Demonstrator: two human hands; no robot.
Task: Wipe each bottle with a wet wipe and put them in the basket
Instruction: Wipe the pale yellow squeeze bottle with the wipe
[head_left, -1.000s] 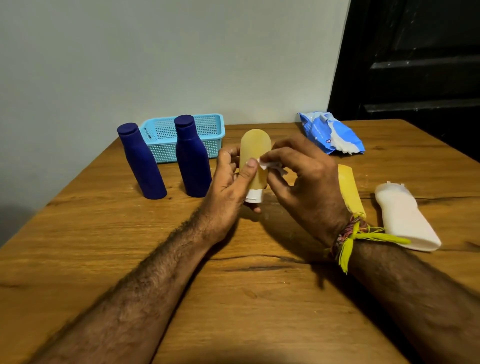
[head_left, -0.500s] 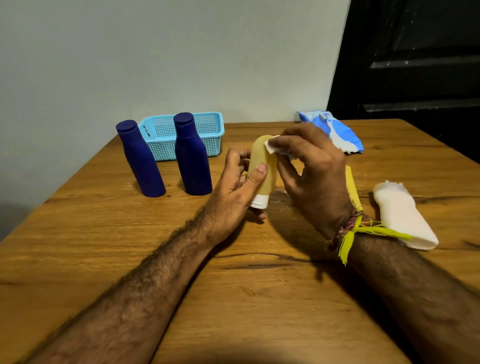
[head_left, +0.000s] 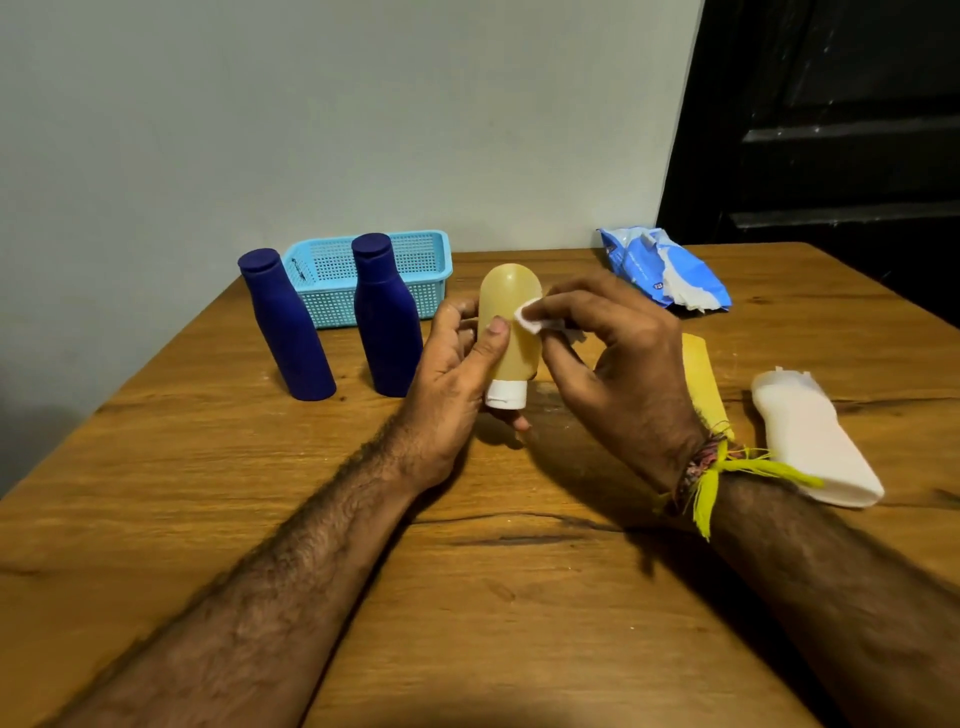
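Held above the middle of the worktop (head_left: 208, 493): a yellow bottle (head_left: 511, 322), white cap (head_left: 505, 396) pointing down, rounded base up. Gripped by the left hand (head_left: 452, 384), thumb curled across the front, fingers wrapped behind, one fingertip showing under the cap. Pressed against the bottle's upper right side: a small white wipe (head_left: 535, 319), pinched between the bent thumb and fingers of the right hand (head_left: 618, 358). Tied round the right wrist: a thread band (head_left: 711, 467) with loose yellow ends. Toward the far left corner, against the wall: a light blue basket (head_left: 431, 270), with no bottle visible inside. Standing upright just in front of the basket: two dark blue bottles, one at its left end (head_left: 285, 327), the other (head_left: 387, 317) before its middle, near the left hand. Near the far edge on the right: an open blue and white pack of wipes (head_left: 660, 267). Lying toward the right edge: a yellow tube (head_left: 701, 379), partly hidden behind the right hand, and just beside it a white bottle (head_left: 810, 436) on its side.
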